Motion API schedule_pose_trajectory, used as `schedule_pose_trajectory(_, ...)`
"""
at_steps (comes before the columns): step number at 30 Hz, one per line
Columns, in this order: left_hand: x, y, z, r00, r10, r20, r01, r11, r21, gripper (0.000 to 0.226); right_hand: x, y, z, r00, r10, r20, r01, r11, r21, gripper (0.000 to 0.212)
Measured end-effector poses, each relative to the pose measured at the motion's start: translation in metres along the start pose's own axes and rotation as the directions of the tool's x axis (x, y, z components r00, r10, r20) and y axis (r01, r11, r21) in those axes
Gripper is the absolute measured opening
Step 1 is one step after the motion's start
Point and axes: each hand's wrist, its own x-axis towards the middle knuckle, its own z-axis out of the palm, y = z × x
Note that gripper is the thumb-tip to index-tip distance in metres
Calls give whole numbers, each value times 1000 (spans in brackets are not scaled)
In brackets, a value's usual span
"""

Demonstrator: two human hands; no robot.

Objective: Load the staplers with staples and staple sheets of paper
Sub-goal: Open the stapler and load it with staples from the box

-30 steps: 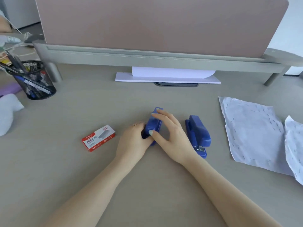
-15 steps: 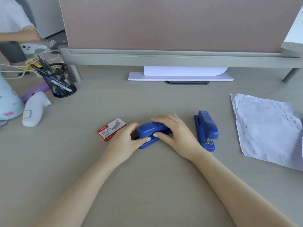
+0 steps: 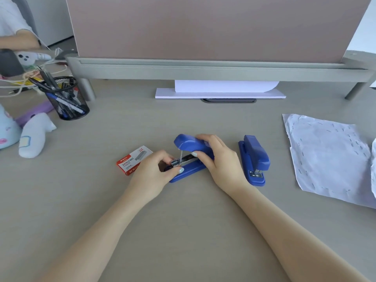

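Note:
A blue stapler point(image 3: 188, 146) lies across the desk centre with its top cover swung up and the metal staple channel point(image 3: 183, 160) exposed. My right hand point(image 3: 221, 159) grips the raised cover and rear of this stapler. My left hand point(image 3: 154, 174) pinches the front end of the channel and base. A second blue stapler point(image 3: 255, 157) sits closed just to the right, untouched. A red and white staple box point(image 3: 133, 160) lies just left of my left hand. Crumpled white sheets point(image 3: 327, 157) dotted with staples lie at the right.
A black mesh pen cup point(image 3: 68, 98) stands at the back left, with plush toys point(image 3: 34, 135) beside it. A stack of white paper point(image 3: 219, 92) lies under the grey monitor shelf point(image 3: 203, 70). Another person's arm shows at the far left.
The stapler went from standing on end to lying flat across the desk, and its cover has now swung open to bare the metal channel. My view has shifted left.

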Motion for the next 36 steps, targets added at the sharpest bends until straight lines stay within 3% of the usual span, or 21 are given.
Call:
schedule_pose_trajectory(7, -3, 2, 4, 997, 57, -57, -52, 995, 83, 14, 4, 8, 2, 954, 275, -116, -226, 919, 324, 4)
schedule_pose_trajectory(13, -2, 3, 4, 996, 56, -75, -48, 992, 114, 18, 13, 11, 2, 855, 474, -211, -294, 777, 556, 32)
schedule_pose_trajectory(16, -2, 2, 4, 996, 56, -72, -47, 992, 116, 18, 15, 15, -2, 816, 549, -179, -293, 661, 690, 24)
schedule_pose_trajectory(19, -1, 1, 4, 994, 66, -82, -55, 990, 130, 16, 18, 24, -2, 788, 581, -202, -306, 655, 690, 17)
schedule_pose_trajectory(23, 0, 1, 5, 994, 68, -88, -55, 989, 140, 16, 21, 33, -5, 755, 621, -213, -354, 659, 664, 53)
schedule_pose_trajectory(28, -1, 2, 4, 994, 62, -94, -48, 989, 140, 15, 22, 46, -11, 725, 644, -246, -468, 722, 510, 48)
schedule_pose_trajectory(34, 0, -2, 5, 987, 127, -101, -99, 966, 240, 17, 19, 43, -16, 807, 574, -137, -532, 809, 251, 67)
schedule_pose_trajectory(36, 1, -6, 5, 954, 274, -126, -203, 893, 402, 22, 19, 44, -19, 806, 570, -157, -555, 821, 134, 59)
